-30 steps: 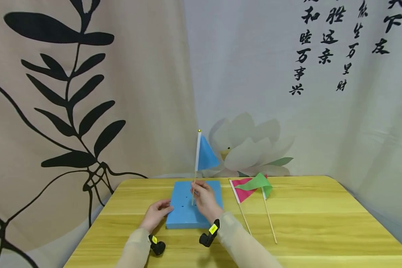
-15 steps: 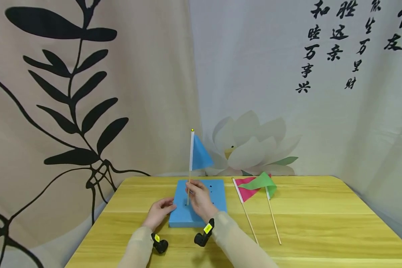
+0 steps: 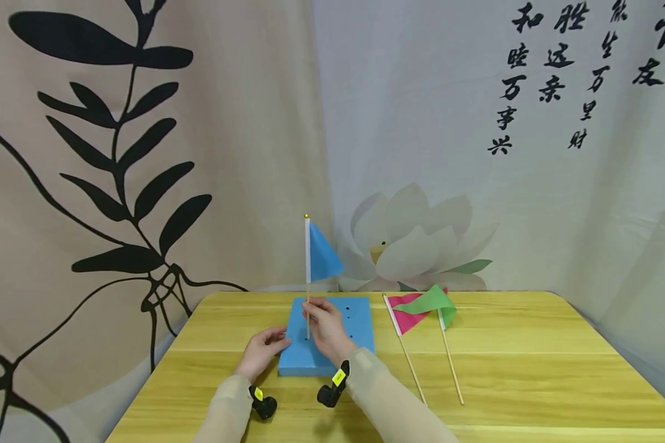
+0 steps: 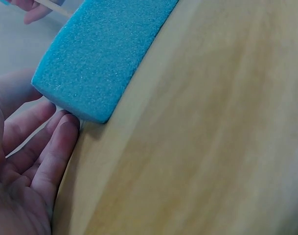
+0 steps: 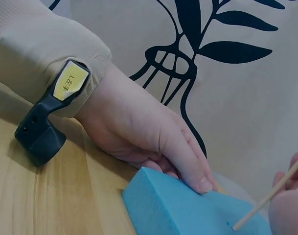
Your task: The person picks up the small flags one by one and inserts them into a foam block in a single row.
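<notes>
My right hand pinches the thin wooden stick of a blue triangular flag and holds it nearly upright. The stick's lower tip is at a small hole in the top of a blue foam block; in the right wrist view the stick meets the foam right beside the hole, and I cannot tell whether it has entered. My left hand rests at the block's left edge. Its thumb lies on the top, and its loosely extended fingers touch the side.
Right of the block, a pink flag and a green flag lie on the wooden table, the green cloth overlapping the pink. Several holes dot the block's top. A printed curtain hangs behind the table.
My right hand has carried the blue flag leftward over the block, bringing the stick's tip to a hole on the left side and making it more upright. My left hand stays at the edge.
</notes>
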The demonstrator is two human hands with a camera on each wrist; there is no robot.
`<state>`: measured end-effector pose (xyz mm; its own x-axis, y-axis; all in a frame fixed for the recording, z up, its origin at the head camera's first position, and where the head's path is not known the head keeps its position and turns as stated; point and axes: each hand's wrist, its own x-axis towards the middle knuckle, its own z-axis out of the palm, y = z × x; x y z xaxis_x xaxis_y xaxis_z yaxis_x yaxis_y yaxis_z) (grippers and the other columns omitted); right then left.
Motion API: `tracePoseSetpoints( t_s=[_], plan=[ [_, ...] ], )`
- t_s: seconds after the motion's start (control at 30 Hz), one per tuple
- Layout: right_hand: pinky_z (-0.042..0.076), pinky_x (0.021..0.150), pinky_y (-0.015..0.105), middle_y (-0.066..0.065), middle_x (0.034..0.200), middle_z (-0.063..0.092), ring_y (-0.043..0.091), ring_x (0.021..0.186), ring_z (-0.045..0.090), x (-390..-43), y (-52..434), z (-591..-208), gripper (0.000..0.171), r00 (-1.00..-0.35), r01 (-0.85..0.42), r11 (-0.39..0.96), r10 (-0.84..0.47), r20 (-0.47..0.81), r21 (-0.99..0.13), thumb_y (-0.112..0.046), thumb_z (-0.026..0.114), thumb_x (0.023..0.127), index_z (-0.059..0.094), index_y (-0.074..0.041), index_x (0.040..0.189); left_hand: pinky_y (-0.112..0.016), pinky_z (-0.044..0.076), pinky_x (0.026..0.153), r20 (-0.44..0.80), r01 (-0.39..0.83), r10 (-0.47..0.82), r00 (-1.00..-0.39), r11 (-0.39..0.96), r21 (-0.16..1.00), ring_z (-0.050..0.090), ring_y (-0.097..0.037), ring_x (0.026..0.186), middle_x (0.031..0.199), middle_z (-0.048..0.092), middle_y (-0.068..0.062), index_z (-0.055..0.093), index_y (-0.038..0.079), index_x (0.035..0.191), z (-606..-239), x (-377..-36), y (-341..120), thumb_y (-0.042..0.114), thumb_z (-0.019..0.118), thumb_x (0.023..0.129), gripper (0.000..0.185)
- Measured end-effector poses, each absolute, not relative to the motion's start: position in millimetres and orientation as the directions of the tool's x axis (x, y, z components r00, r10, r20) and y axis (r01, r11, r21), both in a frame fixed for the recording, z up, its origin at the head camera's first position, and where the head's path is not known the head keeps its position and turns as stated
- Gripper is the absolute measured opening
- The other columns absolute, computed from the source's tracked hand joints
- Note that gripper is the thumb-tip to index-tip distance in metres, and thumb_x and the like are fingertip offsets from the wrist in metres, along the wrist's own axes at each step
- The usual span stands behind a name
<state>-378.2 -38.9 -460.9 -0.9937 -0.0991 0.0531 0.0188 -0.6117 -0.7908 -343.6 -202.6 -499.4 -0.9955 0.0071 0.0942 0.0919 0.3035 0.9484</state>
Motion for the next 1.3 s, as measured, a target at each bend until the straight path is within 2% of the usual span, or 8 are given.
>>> tracePoseSetpoints(
  t_s=[0.13, 0.37, 0.77, 0.93, 1.1, 1.23, 1.3],
  plan=[
    [0.038, 0.104, 0.048, 0.006, 0.096, 0.059, 0.016, 0.085, 0.06, -378, -41, -461, 0.018, -0.995, 0.025, -0.622, -0.093, 0.042, -0.782, 0.001, 0.064, 0.091, 0.063, -0.013, 0.08, -0.039, 0.052, 0.087, 0.082, 0.079, 0.0, -0.997, 0.289, 0.954, 0.06, -0.024, 0.102, 0.11, 0.066, -0.01, 0.062, -0.003, 0.126, -509, -351, -207, 0.019, 0.072, 0.09, 0.043],
    [0.037, 0.105, 0.049, 0.006, 0.096, 0.059, 0.016, 0.086, 0.061, -377, -41, -461, 0.021, -0.994, 0.034, -0.631, -0.105, 0.042, -0.775, 0.001, 0.064, 0.092, 0.062, -0.014, 0.078, -0.038, 0.052, 0.086, 0.075, 0.072, 0.0, -0.997, 0.284, 0.956, 0.06, -0.024, 0.102, 0.11, 0.065, -0.011, 0.062, -0.004, 0.125, -510, -352, -207, 0.018, 0.071, 0.09, 0.043],
    [0.036, 0.105, 0.053, 0.006, 0.095, 0.06, 0.018, 0.082, 0.06, -378, -42, -459, 0.019, -0.992, 0.028, -0.616, -0.113, 0.053, -0.787, -0.001, 0.065, 0.092, 0.062, -0.013, 0.078, -0.039, 0.053, 0.086, 0.08, 0.077, 0.0, -0.997, 0.283, 0.956, 0.061, -0.026, 0.103, 0.111, 0.065, -0.012, 0.061, -0.004, 0.126, -510, -352, -207, 0.018, 0.072, 0.09, 0.044],
    [0.036, 0.105, 0.052, 0.007, 0.097, 0.059, 0.02, 0.088, 0.06, -376, -41, -464, 0.016, -0.99, 0.032, -0.592, -0.13, 0.056, -0.806, -0.001, 0.065, 0.091, 0.061, -0.012, 0.081, -0.038, 0.053, 0.086, 0.079, 0.077, 0.005, -0.997, 0.281, 0.957, 0.06, -0.026, 0.103, 0.111, 0.065, -0.012, 0.061, -0.005, 0.126, -510, -352, -207, 0.017, 0.071, 0.09, 0.043],
    [0.042, 0.099, 0.048, 0.008, 0.1, 0.058, 0.026, 0.095, 0.059, -371, -39, -470, 0.012, -0.988, 0.052, -0.513, -0.15, 0.03, -0.857, -0.003, 0.066, 0.091, 0.061, -0.011, 0.084, -0.038, 0.053, 0.085, 0.072, 0.072, 0.009, -0.997, 0.273, 0.959, 0.061, -0.027, 0.103, 0.111, 0.065, -0.014, 0.061, -0.004, 0.126, -508, -350, -207, 0.015, 0.071, 0.09, 0.042],
    [0.046, 0.085, 0.039, 0.007, 0.098, 0.062, 0.023, 0.09, 0.058, -370, -40, -471, 0.003, -0.983, 0.022, -0.458, -0.17, 0.063, -0.889, -0.005, 0.068, 0.09, 0.065, -0.007, 0.09, -0.038, 0.053, 0.084, 0.08, 0.078, 0.004, -0.997, 0.275, 0.958, 0.061, -0.026, 0.101, 0.11, 0.065, -0.012, 0.062, -0.003, 0.125, -508, -350, -207, 0.017, 0.071, 0.09, 0.041],
    [0.046, 0.08, 0.036, 0.006, 0.096, 0.063, 0.023, 0.086, 0.056, -370, -40, -471, 0.006, -0.983, 0.008, -0.435, -0.17, 0.073, -0.9, -0.005, 0.068, 0.09, 0.066, -0.003, 0.095, -0.038, 0.053, 0.084, 0.081, 0.081, 0.012, -0.997, 0.286, 0.955, 0.061, -0.026, 0.102, 0.111, 0.065, -0.012, 0.062, -0.002, 0.126, -509, -350, -206, 0.018, 0.071, 0.09, 0.042]
  ],
)
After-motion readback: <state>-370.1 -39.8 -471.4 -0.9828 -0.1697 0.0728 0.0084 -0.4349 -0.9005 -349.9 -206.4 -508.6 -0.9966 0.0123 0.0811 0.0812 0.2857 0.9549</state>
